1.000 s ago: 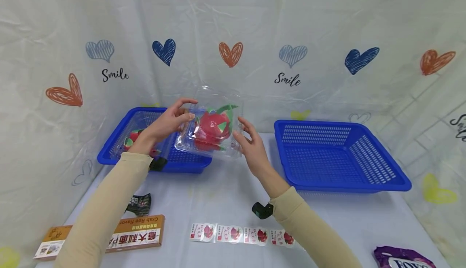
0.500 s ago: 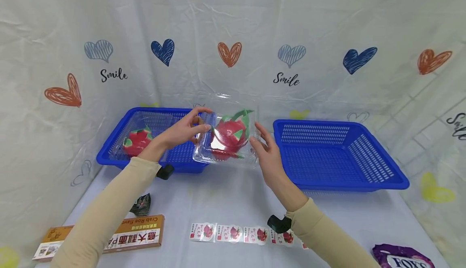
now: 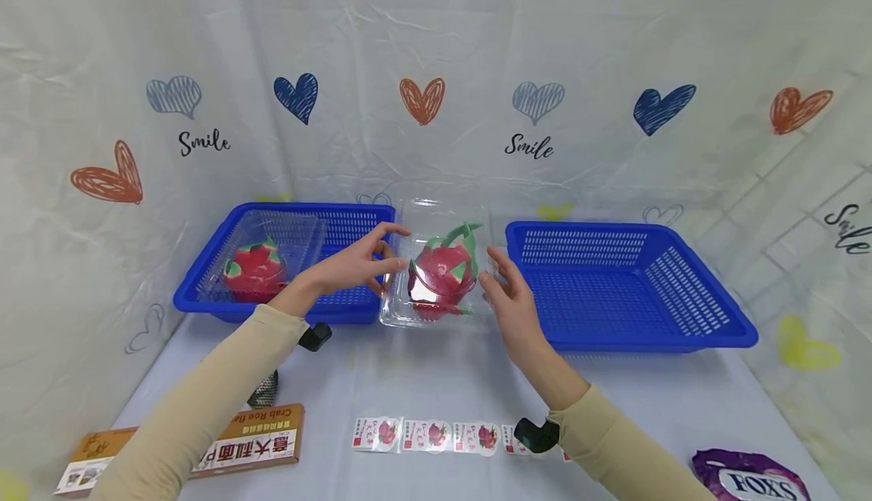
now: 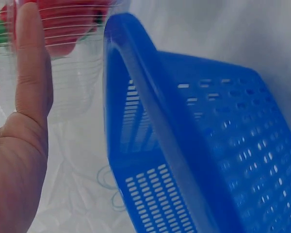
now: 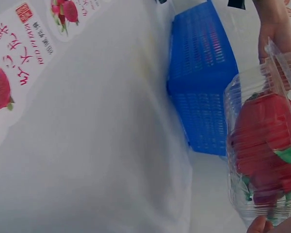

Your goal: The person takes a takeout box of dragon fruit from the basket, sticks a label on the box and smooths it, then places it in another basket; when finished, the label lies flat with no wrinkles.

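Left hand touches the left side of the clear clamshell box, fingers straight, released. Box stands between both hands, toward the worktop's back edge, in the gap between the two blue baskets, dragon fruit inside. Right hand flat on its right side, equally near.

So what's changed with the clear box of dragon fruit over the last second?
The clear box with the dragon fruit has gone right and down, from over the left basket to the gap between the baskets, low by the table. The left hand and right hand stay at its sides. The baskets, the second boxed fruit and the stickers stayed put.
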{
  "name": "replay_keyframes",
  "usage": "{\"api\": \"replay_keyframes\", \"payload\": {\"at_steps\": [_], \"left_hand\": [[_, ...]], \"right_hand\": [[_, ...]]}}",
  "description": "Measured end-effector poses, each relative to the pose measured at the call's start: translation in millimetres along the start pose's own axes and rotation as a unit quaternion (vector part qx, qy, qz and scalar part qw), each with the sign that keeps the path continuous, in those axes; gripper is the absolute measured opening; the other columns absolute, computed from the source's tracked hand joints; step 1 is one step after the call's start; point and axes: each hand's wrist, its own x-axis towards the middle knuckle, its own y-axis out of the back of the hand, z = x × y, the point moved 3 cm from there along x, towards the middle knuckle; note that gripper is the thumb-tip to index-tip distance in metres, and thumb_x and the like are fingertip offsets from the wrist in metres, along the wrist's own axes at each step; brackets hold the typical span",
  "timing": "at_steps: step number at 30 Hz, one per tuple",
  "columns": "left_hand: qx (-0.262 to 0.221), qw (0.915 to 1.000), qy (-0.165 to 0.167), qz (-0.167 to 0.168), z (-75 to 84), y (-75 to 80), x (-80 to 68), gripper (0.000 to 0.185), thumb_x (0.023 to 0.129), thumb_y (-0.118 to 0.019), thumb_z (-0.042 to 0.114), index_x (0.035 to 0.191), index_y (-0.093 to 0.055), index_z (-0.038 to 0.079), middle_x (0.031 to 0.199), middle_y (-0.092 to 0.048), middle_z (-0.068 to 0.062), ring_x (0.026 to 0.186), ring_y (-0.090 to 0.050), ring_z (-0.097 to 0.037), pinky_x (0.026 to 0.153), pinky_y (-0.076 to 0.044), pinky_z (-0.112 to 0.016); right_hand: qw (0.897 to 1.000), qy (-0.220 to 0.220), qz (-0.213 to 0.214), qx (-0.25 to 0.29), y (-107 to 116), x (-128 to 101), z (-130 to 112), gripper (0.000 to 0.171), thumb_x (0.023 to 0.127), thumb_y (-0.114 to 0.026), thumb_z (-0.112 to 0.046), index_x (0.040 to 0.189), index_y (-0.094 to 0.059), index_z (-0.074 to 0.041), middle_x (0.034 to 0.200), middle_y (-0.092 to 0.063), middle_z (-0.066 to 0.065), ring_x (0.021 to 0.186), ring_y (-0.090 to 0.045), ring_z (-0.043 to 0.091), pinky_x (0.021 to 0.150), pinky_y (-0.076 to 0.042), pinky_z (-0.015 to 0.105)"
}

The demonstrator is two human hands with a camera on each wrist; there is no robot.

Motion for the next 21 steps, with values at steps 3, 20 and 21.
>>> {"api": "replay_keyframes", "payload": {"at_steps": [3, 20, 21], "left_hand": [[-0.006, 0.9998, 0.008, -0.015, -1.0, -6.3, 0.8, 0.058, 0.098, -0.06, 0.028, 0.146, -0.027, 0.025, 0.104, -0.052, -0.022, 0.084, -0.061, -0.045, 0.072, -0.056, -0.052], [0.001, 0.9987, 0.047, -0.021, -12.0, -29.8, 4.2, 0.059, 0.098, -0.061, 0.031, 0.144, -0.024, 0.029, 0.101, -0.053, -0.019, 0.085, -0.063, -0.032, 0.076, -0.056, -0.048], [0.002, 0.9987, 0.047, -0.021, -12.2, -30.8, 4.6, 0.06, 0.098, -0.061, 0.031, 0.145, -0.023, 0.028, 0.101, -0.053, -0.019, 0.083, -0.065, -0.033, 0.076, -0.056, -0.046]], "right_hand": [[1.0, -0.004, 0.005, 0.003, 4, -2, 4, 0.05, 0.1, -0.056, -0.027, 0.148, -0.041, -0.029, 0.154, -0.029, 0.001, 0.139, -0.031, 0.026, 0.11, -0.033, 0.049], [0.999, -0.024, 0.026, 0.009, 14, -4, 20, 0.047, 0.101, -0.056, -0.023, 0.146, -0.044, -0.026, 0.152, -0.031, 0.001, 0.134, -0.036, 0.022, 0.11, -0.032, 0.048], [0.999, -0.023, 0.027, 0.011, 14, -4, 20, 0.047, 0.101, -0.055, -0.022, 0.146, -0.044, -0.025, 0.152, -0.032, 0.001, 0.133, -0.036, 0.023, 0.11, -0.032, 0.048]]}}
